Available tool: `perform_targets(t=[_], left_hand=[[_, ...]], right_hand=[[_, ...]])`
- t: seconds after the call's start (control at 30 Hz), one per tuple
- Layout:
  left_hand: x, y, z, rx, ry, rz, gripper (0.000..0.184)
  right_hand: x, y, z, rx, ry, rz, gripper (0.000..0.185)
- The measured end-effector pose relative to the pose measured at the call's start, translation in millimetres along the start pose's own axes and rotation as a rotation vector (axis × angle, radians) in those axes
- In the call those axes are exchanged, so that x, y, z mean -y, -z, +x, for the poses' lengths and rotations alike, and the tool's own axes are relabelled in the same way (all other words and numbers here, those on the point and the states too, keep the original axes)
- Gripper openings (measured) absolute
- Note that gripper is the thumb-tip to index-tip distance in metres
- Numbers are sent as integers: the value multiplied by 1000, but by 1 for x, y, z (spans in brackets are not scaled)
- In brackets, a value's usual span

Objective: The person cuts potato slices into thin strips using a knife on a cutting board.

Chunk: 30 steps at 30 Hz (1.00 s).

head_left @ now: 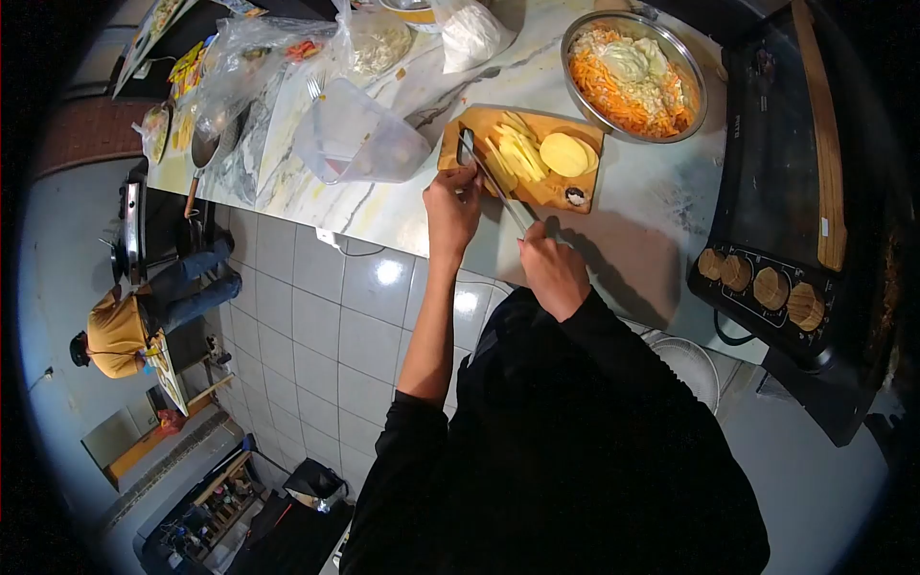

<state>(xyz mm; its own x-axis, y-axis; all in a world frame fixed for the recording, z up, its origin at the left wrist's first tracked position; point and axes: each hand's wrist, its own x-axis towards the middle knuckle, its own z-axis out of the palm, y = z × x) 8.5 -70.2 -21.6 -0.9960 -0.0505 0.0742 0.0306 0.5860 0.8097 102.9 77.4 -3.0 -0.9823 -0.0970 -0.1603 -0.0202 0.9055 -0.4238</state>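
My right hand (pixel 556 273) grips the handle of a kitchen knife (pixel 493 175), whose blade slants up and left across a wooden cutting board (pixel 565 198). At the board's near left corner, my left hand (pixel 453 211) has its fingers curled at the edge, close to the blade; the fingertips are partly hidden. Pale yellow potato strips (pixel 515 149) lie in a pile right of the blade. Beside them are round potato slices (pixel 567 154), stacked flat. A small dark round spot with a pale middle (pixel 575 196) shows at the board's near right corner.
A steel bowl (pixel 572 96) of shredded orange and pale vegetables stands behind the board. Left is a clear plastic container (pixel 359 139), with plastic bags (pixel 470 36) behind. A black griddle with wooden knobs (pixel 770 287) stands right. Another person (pixel 120 331) works far left.
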Motion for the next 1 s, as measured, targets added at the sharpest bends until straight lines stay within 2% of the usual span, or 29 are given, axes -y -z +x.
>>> perform_targets(t=[0.1,0.23,0.3,0.33,0.47,0.6,0.8,0.93,1.0], left_hand=[[2,0,0,5,-41,-7,18],[6,1,-2,13,-59,8,19],[8,0,1,-4,-28,26,20],[8,0,2,-37,-78,-14,18],[-5,4,-1,4,45,-12,20],[0,4,-1,-3,8,-27,22],[-1,5,-3,41,23,-46,24],[4,-1,-3,-7,24,-77,26],[4,1,-4,20,-13,-24,26]], right_hand=[[-2,-18,8,-72,16,-80,28],[4,-27,21,-127,31,-9,21],[3,-42,30,-241,36,-222,13],[4,-41,31,-77,-14,-109,27],[0,-32,26,-57,14,-72,28],[-7,-18,8,53,-39,-8,31],[-8,3,-2,-44,1,137,28],[-16,8,8,-42,-11,235,26],[-26,5,16,-192,82,429,23]])
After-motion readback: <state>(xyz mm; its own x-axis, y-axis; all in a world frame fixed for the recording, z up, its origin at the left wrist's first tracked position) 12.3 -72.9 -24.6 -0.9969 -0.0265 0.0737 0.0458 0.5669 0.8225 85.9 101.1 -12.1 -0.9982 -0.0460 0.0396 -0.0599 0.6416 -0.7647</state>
